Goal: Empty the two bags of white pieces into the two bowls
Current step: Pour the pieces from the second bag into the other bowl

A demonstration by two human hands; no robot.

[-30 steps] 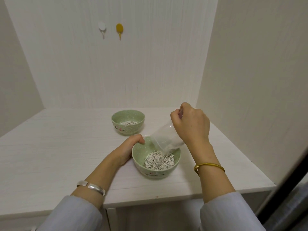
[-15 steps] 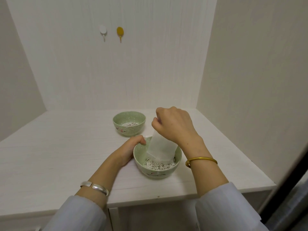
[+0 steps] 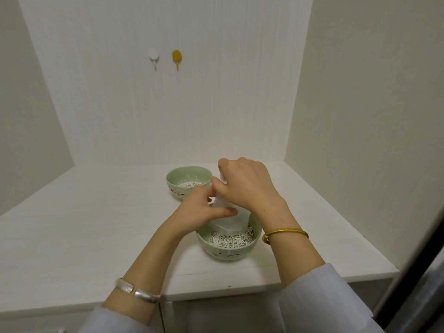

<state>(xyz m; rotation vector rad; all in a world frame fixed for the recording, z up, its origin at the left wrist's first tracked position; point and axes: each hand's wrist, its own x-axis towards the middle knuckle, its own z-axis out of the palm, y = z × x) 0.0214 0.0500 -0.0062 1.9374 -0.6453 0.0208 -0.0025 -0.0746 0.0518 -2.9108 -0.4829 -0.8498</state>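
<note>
While the right hand (image 3: 247, 186) pinches the top of the clear bag (image 3: 228, 218), the left hand (image 3: 204, 209) grips its side, both hands holding it upside down over the near bowl (image 3: 229, 248) of white pieces (image 3: 230, 240); the far bowl (image 3: 188, 182) sits behind on the desk (image 3: 84, 224).

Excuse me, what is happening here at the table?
A person is emptying a clear bag of white pieces into the near bowl. The right hand grips the bag's top and the left hand pinches its side; the bag's mouth points down into the bowl. The near bowl holds a heap of pieces. The far bowl also has pieces in it. Both bowls stand on the white table.
</note>
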